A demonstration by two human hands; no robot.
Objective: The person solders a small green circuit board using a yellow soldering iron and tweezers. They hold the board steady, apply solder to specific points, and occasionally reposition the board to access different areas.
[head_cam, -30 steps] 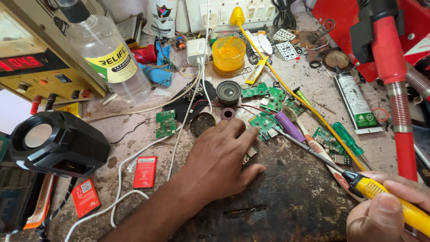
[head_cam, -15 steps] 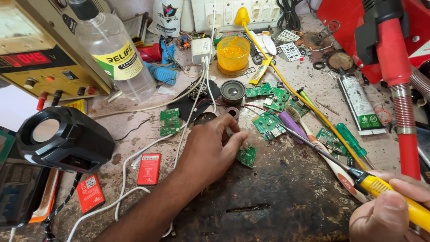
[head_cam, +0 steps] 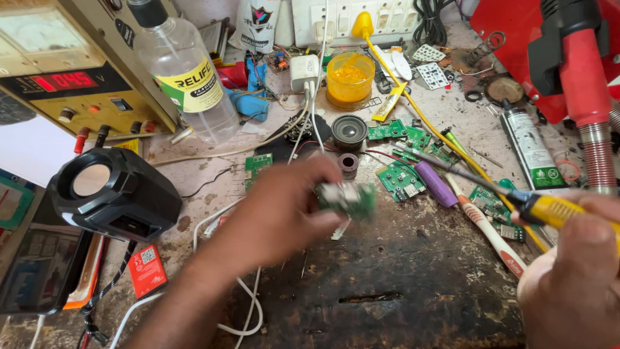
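A small green circuit board (head_cam: 349, 198), blurred, tilted, raised above the dark worktop centre; yellow-handled screwdriver (head_cam: 516, 197) slanting at three o'clock.

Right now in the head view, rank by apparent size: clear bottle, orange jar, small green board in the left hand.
1. Clear bottle
2. Orange jar
3. Small green board, blurred and nearer the camera; close to the jar, so unsure.

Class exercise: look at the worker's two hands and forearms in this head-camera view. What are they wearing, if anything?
Nothing shows on either. The left hand and its forearm are bare: no glove, sleeve, watch or ring visible, though motion blurs the fingers. The right hand is bare too, cut off by the frame edge, so its wrist is unseen.
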